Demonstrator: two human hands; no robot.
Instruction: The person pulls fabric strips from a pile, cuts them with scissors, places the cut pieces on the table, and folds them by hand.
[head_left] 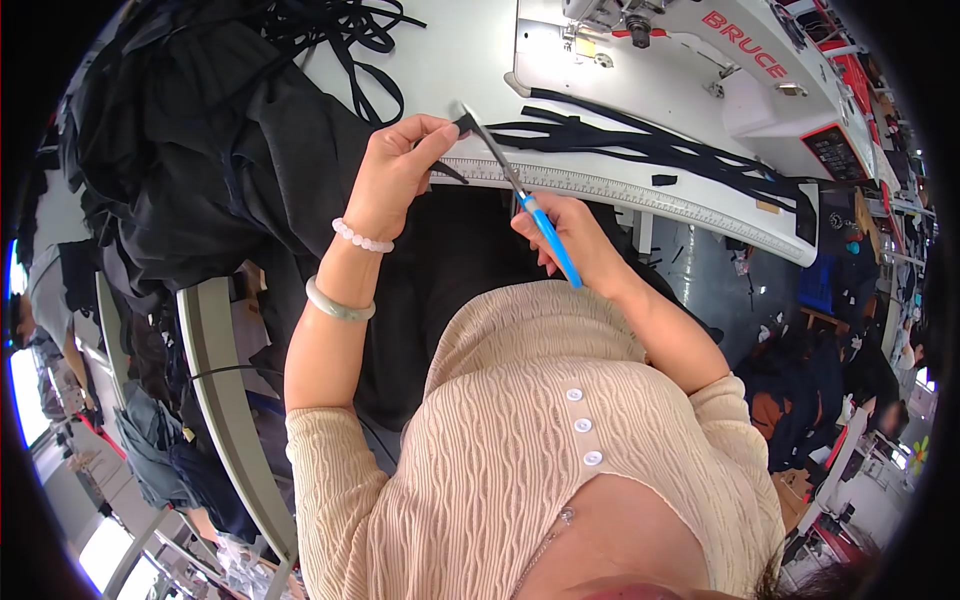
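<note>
My left hand [400, 165] is closed in a pinch on a black fabric strip [466, 123]; a dark end hangs below the fingers. My right hand [580, 240] grips scissors [548, 236] with a blue handle, seen nearly edge-on. Their metal blades point up and left, with the tips right beside the pinched strip. Whether the blades touch the strip I cannot tell. Several black strips [640, 145] lie on the white table just beyond my hands, along a ruler scale [600, 190] at its front edge.
A white sewing machine [745, 95] stands at the back right. Dark garments [220, 150] are heaped at the left, with tangled black tape [365, 40] behind. A small black scrap [664, 180] lies near the ruler. Black cloth [450, 260] covers my lap.
</note>
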